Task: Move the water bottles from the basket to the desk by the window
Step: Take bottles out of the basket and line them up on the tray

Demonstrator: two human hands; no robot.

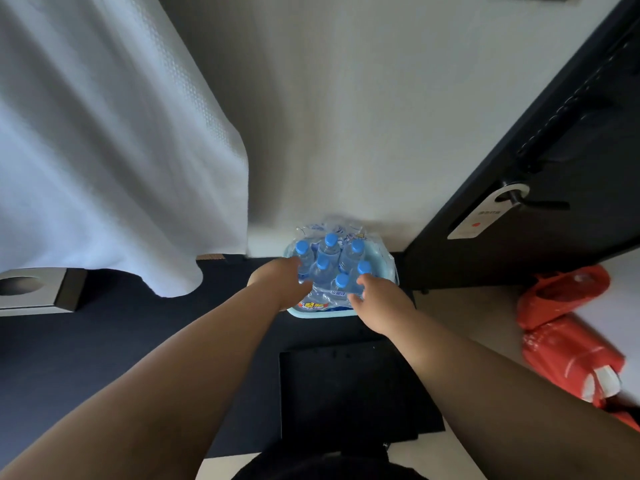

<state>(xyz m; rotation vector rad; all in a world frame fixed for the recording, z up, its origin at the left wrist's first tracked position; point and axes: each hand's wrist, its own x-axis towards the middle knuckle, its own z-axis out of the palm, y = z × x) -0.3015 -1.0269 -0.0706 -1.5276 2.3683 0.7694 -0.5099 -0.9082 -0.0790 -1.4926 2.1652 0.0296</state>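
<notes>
Several clear water bottles (323,268) with blue caps stand in torn plastic wrap inside a light blue basket (311,314) on the floor against the white wall. My left hand (278,282) rests against the left side of the pack; its fingers lie against a bottle and are partly hidden behind the hand. My right hand (379,303) is at the front right of the pack, fingers apart, fingertips touching the bottles near the closest caps. Both forearms stretch forward and down from the bottom of the view.
A white cloth (104,140) hangs at the left above dark carpet. A black door (540,161) with a handle and a white hanger tag (485,216) stands right of the basket. Red plastic bags (568,327) lie at the right. A black flat panel (346,389) lies below the basket.
</notes>
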